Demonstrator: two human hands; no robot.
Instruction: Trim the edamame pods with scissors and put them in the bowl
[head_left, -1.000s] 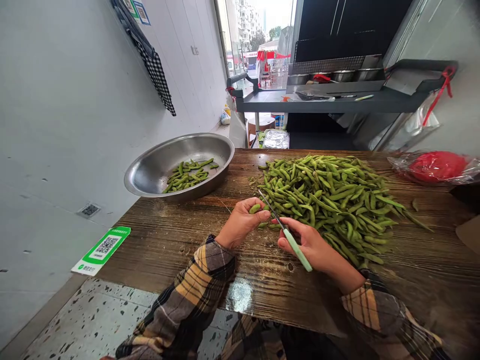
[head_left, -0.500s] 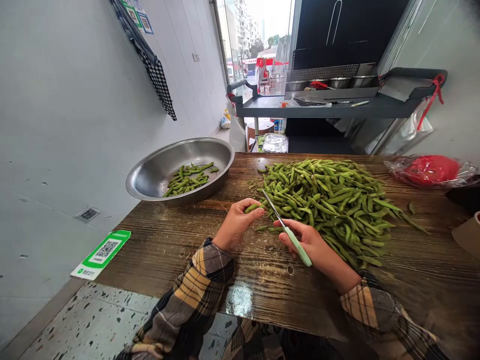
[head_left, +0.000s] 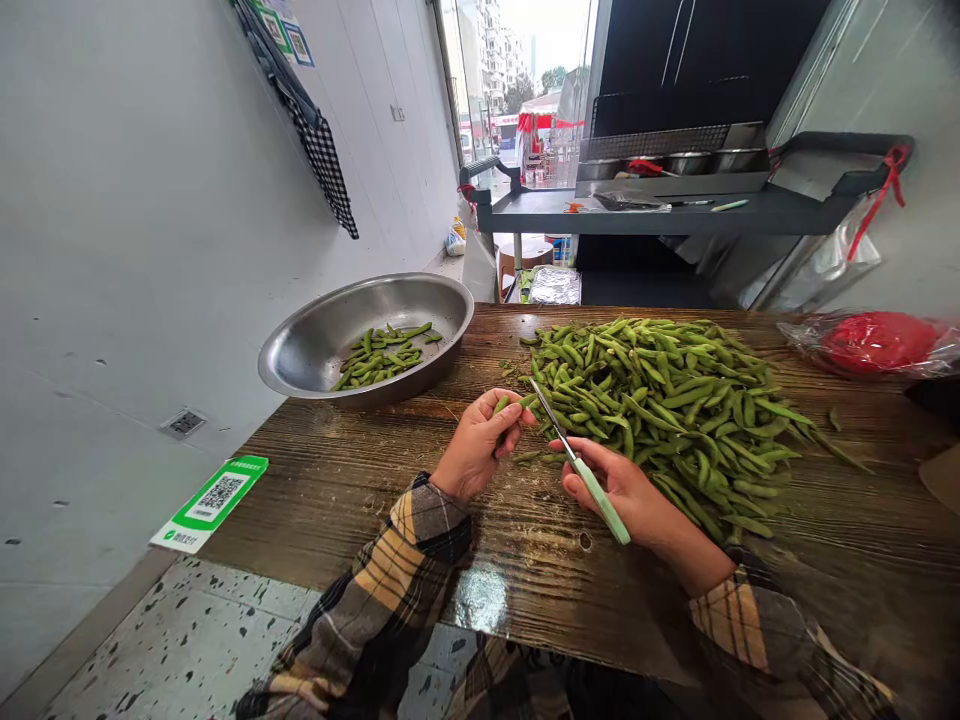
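Note:
My left hand (head_left: 480,445) is closed on green edamame pods (head_left: 528,401), pinched between thumb and fingers; how many it holds I cannot tell. Just right of it, my right hand (head_left: 615,490) grips scissors (head_left: 600,497) by the pale green handle. Their metal blades point up and left, with the tips beside the held pod. Behind both hands a large heap of edamame pods (head_left: 675,390) covers the right part of the wooden table (head_left: 360,470). At the back left stands a wide steel basin (head_left: 289,365) with some pods lying in its bottom.
A green and white QR code card (head_left: 214,500) lies at the table's left edge. Something red in clear plastic (head_left: 877,340) sits at the far right. Beyond the table stands a grey cart (head_left: 547,215) with metal containers. A checkered cloth (head_left: 326,165) hangs on the left wall.
The fingers of my left hand have shifted, and the pod's end now sticks out toward the scissors. My right hand keeps nearly the same pose. The whole view has shifted slightly.

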